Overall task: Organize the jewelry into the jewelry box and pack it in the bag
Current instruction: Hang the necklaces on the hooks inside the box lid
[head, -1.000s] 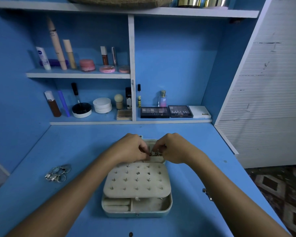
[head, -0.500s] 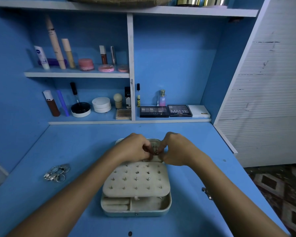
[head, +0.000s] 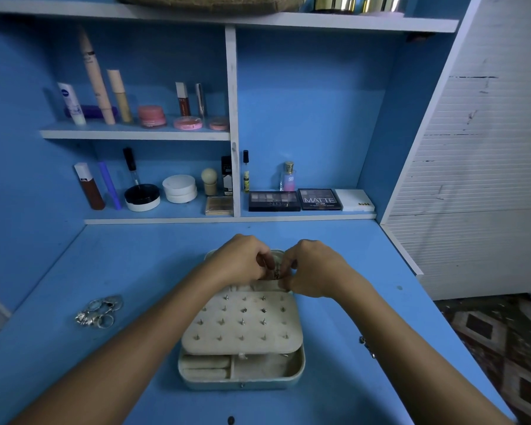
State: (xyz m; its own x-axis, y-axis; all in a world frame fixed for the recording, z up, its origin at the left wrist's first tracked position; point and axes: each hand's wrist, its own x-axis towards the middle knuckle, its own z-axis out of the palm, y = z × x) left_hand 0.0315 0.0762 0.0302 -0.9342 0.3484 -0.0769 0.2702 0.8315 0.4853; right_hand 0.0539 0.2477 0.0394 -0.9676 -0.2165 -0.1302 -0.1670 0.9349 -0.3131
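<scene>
An open cream jewelry box [head: 299, 368] lies on the blue desk, its studded earring panel [head: 242, 323] folded over the tray. My left hand [head: 242, 262] and my right hand [head: 311, 271] meet over the box's far half. Both pinch a small metal piece of jewelry [head: 276, 274] between their fingertips, just above the panel's back edge. A pile of silver rings [head: 100, 311] sits on the desk to the left. Another small metal piece [head: 365, 345] lies right of the box, partly hidden by my right forearm.
Shelves at the back hold cosmetics: tubes, jars, a perfume bottle [head: 288, 177] and eyeshadow palettes [head: 295, 200]. A white slatted panel [head: 478, 179] stands on the right. The desk's right edge drops to a patterned floor [head: 503, 332].
Both hands have stayed over the box's far half, fingertips working closer together on the small piece. The camera view has shifted slightly.
</scene>
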